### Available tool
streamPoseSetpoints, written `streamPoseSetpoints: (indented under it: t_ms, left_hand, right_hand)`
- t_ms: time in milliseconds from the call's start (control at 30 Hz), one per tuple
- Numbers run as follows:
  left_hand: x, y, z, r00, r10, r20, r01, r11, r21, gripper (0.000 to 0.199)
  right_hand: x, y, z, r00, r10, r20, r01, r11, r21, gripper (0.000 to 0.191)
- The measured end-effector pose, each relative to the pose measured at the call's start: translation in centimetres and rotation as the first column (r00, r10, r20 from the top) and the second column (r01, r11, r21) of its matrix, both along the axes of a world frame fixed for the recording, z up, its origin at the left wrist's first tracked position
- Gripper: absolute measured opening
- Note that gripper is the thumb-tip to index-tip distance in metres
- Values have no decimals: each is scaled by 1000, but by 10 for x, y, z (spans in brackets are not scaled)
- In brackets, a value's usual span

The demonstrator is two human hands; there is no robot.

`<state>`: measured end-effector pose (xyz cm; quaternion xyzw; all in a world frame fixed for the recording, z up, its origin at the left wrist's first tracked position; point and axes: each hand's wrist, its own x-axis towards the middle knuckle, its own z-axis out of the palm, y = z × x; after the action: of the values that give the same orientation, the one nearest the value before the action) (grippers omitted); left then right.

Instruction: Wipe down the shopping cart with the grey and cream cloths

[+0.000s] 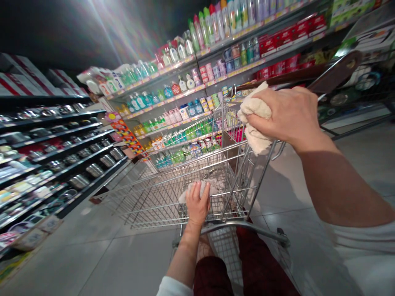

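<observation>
A metal wire shopping cart (243, 225) stands in front of me, its basket stretching away to the left. My right hand (290, 115) is closed around a crumpled cream cloth (257, 107) at the cart's upper right corner, near the brown handle piece (336, 76). Lower down, my left hand (197, 203) presses a second pale cloth (185, 196) against the wire side of the basket. Its fingers lie over that cloth, which is partly hidden beneath them. Wire bars show around both hands.
Ahead, shelves hold rows of pump bottles (173, 53), spray cans and red boxes (293, 37). Metal pots (94, 169) line the shelving on the left. Grey tiled floor (101, 255) surrounds the cart, and my legs (210, 275) are close behind it.
</observation>
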<state>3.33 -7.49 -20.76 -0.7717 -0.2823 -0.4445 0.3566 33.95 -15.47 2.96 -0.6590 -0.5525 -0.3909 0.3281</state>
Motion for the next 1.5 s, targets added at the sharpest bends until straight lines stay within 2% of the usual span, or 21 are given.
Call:
streamPoseSetpoints:
  t_ms: [67,133,200,267,367,533,600,633,667,733,800,900,967,1033,1067,1100,1167,1300,1400,1467,1500]
  left_hand:
    - [-5,-7,-25,1000,18,-23,-19,999,-48,43]
    - [-11,-14,-42,998,39,-42,-42,996,-81,44]
    - [-14,-18,-48,997,60,-57,-66,992,-106,44]
    - [-17,-21,-43,996,62,-59,-70,988,-136,45]
    - [-19,-23,-12,997,48,52,-41,991,-127,50]
    - [-22,-16,72,914,57,402,-82,996,45,54]
    - [-22,-6,92,911,72,406,-89,996,24,52]
    - [-23,0,94,923,77,376,-84,996,1,50]
    - [-24,6,90,938,80,337,-78,997,-19,49]
    - [-28,17,66,960,78,268,-74,997,-22,45]
    - [-36,22,26,967,95,235,-94,995,-16,42]
    - [-53,14,-37,973,146,178,-122,982,-142,41]
    - [-63,4,-69,980,162,120,-137,971,-197,39]
    - [-70,-5,-83,982,165,92,-140,964,-226,38]
    - [-71,-9,-83,982,164,97,-135,959,-247,40]
    - [-72,-11,-78,980,162,118,-125,954,-272,42]
    - [-70,-13,-53,963,169,209,-102,949,-298,46]
    - [-61,-10,36,872,158,463,-107,985,-135,44]
    - [-50,-3,96,845,129,520,-117,992,-56,50]
    - [-41,5,116,886,129,446,-92,990,-102,45]
    - [-37,10,119,900,137,414,-95,988,-122,42]
  right_hand:
    - [0,0,0,1000,6,-4,-6,1000,-1,46]
    - [0,1,0,1000,3,-7,-3,1000,-1,47]
    - [1,1,0,1000,-6,-6,6,1000,-2,48]
    - [2,2,0,1000,-10,-1,10,1000,-1,48]
    - [3,2,-1,1000,-1,3,1,1000,7,46]
    - [3,2,-2,1000,-4,7,4,1000,16,47]
    - [2,2,-2,1000,-6,11,6,1000,17,47]
    - [2,2,-2,1000,-5,12,5,1000,15,47]
    - [2,2,-2,1000,-3,12,3,1000,10,47]
    - [2,2,-2,1000,-1,9,1,1000,1,48]
    - [2,1,-1,1000,2,7,-2,1000,-7,48]
    - [3,1,-1,1000,7,11,-7,1000,-12,48]
    - [4,1,-1,1000,3,16,-3,1000,-12,48]
    - [4,2,-2,1000,-4,24,4,1000,-10,47]
    - [4,2,-2,1000,-9,27,9,1000,-6,47]
    - [4,3,-3,999,-12,31,12,1000,-2,46]
    - [4,3,-4,999,-23,34,23,1000,12,46]
    - [5,5,-6,998,-44,47,42,999,34,48]
    - [6,5,-6,997,-61,53,59,997,44,50]
    - [6,4,-6,996,-72,45,70,997,39,50]
    - [6,4,-5,996,-75,41,74,997,35,51]
